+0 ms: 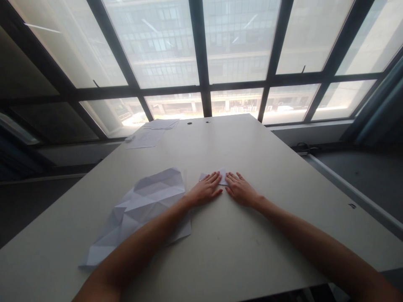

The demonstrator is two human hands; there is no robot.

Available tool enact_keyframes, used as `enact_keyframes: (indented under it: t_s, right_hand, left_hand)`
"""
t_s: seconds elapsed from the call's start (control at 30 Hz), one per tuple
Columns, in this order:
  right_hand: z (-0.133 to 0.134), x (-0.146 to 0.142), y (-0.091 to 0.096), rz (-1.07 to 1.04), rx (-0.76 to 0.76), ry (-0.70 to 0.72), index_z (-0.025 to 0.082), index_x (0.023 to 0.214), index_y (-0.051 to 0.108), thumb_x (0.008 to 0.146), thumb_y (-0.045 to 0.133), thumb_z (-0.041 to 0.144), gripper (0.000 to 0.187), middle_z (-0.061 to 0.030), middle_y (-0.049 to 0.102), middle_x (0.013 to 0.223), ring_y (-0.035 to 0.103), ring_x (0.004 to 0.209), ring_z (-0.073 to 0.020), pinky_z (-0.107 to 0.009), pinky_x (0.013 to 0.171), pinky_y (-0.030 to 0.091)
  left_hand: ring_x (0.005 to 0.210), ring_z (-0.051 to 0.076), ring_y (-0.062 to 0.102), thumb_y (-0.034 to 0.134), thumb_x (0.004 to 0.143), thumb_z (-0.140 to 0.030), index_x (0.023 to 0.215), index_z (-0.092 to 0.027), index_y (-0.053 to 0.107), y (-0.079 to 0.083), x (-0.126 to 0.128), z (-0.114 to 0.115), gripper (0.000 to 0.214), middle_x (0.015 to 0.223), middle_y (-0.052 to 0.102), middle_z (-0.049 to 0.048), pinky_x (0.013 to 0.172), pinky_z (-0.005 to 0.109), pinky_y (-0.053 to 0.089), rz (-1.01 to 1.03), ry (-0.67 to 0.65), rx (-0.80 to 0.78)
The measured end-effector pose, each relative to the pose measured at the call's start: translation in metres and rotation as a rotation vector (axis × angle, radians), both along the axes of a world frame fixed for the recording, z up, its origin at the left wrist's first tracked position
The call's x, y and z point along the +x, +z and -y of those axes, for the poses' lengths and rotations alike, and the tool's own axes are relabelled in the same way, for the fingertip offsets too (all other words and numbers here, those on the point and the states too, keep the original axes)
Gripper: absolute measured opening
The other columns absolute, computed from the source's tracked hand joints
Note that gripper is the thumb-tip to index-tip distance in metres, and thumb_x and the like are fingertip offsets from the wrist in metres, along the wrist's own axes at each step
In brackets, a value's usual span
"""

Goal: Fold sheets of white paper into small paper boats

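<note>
A small folded piece of white paper (pixel 223 178) lies flat near the middle of the white table. My left hand (pixel 206 188) rests over its left part, fingers stretched out and pressing down. My right hand (pixel 239 188) lies flat at its right edge, fingers extended and slightly spread. Between the two hands the paper's middle shows; the rest is hidden under my fingers. Left of my hands spreads a large creased sheet of white paper (pixel 151 199), its folds standing up a little. My left forearm passes over its lower right side.
Several flat sheets of paper (pixel 146 138) lie at the table's far left corner. The white table (pixel 245 147) has small cable holes near its far edge, beneath tall windows. A small dark mark (pixel 351 206) is on the right side of the tabletop.
</note>
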State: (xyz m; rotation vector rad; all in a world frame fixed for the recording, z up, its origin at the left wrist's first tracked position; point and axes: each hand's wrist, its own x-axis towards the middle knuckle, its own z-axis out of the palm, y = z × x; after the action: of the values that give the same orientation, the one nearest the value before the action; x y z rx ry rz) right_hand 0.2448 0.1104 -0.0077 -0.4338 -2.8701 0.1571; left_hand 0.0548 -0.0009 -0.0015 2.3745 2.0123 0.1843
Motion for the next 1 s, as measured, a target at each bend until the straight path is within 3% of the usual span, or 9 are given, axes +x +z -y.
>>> enact_keyframes:
  t_s: [0.17, 0.27, 0.33, 0.43, 0.53, 0.67, 1.0]
  right_hand:
    - [0.006, -0.003, -0.003, -0.015, -0.060, 0.028, 0.007, 0.149, 0.035, 0.099, 0.031, 0.031, 0.056, -0.0163, 0.033, 0.156, 0.025, 0.146, -0.0227, -0.042, 0.120, 0.017]
    - [0.004, -0.003, -0.003, -0.054, -0.145, 0.043, 0.009, 0.147, 0.038, 0.097, 0.034, 0.026, 0.053, -0.0160, 0.039, 0.153, 0.031, 0.144, -0.0213, -0.040, 0.119, 0.023]
    - [0.005, -0.004, -0.001, -0.115, -0.200, 0.044, 0.011, 0.141, 0.046, 0.098, 0.032, 0.023, 0.047, -0.0148, 0.050, 0.144, 0.042, 0.136, -0.0198, -0.036, 0.115, 0.030]
    - [0.007, -0.005, 0.002, -0.168, -0.238, 0.003, 0.014, 0.134, 0.053, 0.101, 0.026, 0.024, 0.043, -0.0127, 0.059, 0.134, 0.053, 0.124, -0.0180, -0.031, 0.107, 0.038]
    - [0.009, -0.007, 0.001, -0.121, -0.174, -0.033, 0.013, 0.144, 0.043, 0.103, 0.026, 0.035, 0.050, -0.0148, 0.047, 0.147, 0.041, 0.137, -0.0210, -0.036, 0.114, 0.030]
    - [0.006, -0.007, -0.004, 0.017, -0.092, -0.034, 0.009, 0.155, 0.022, 0.100, 0.022, 0.056, 0.072, -0.0159, 0.024, 0.159, 0.018, 0.149, -0.0254, -0.046, 0.121, 0.012]
    - [-0.004, -0.003, -0.005, 0.043, -0.108, -0.127, 0.014, 0.155, 0.024, 0.096, 0.012, 0.066, 0.079, -0.0120, 0.023, 0.160, 0.014, 0.149, -0.0274, -0.057, 0.118, 0.003]
  left_hand:
    - [0.143, 0.025, 0.032, 0.033, 0.100, -0.051, 0.153, -0.021, 0.027, 0.013, 0.016, 0.006, 0.061, 0.155, 0.037, 0.0087, 0.117, 0.040, 0.026, 0.018, 0.001, 0.076]
    - [0.134, 0.025, 0.042, 0.040, 0.098, -0.043, 0.150, -0.023, 0.034, 0.015, 0.021, 0.008, 0.056, 0.145, 0.048, 0.0101, 0.113, 0.040, 0.032, 0.023, 0.035, 0.101]
    - [0.136, 0.025, 0.040, 0.039, 0.098, -0.043, 0.150, -0.022, 0.033, 0.012, 0.021, 0.007, 0.056, 0.147, 0.046, 0.0111, 0.114, 0.041, 0.031, 0.027, 0.047, 0.097]
    - [0.147, 0.025, 0.024, 0.035, 0.099, -0.048, 0.153, -0.019, 0.026, 0.005, 0.017, 0.004, 0.062, 0.158, 0.030, 0.0110, 0.119, 0.042, 0.020, 0.026, 0.028, 0.048]
    - [0.150, 0.023, 0.015, 0.030, 0.100, -0.050, 0.156, -0.018, 0.016, 0.002, 0.015, 0.002, 0.066, 0.162, 0.019, 0.0097, 0.120, 0.041, 0.014, 0.030, 0.008, 0.006]
    - [0.150, 0.021, 0.014, 0.028, 0.100, -0.047, 0.157, -0.018, 0.011, 0.002, 0.015, 0.002, 0.066, 0.162, 0.018, 0.0086, 0.120, 0.039, 0.015, 0.022, 0.011, -0.003]
    - [0.150, 0.023, 0.010, 0.025, 0.099, -0.057, 0.156, -0.013, 0.013, -0.002, 0.010, 0.001, 0.073, 0.162, 0.014, 0.0117, 0.121, 0.039, 0.012, 0.002, -0.012, -0.031]
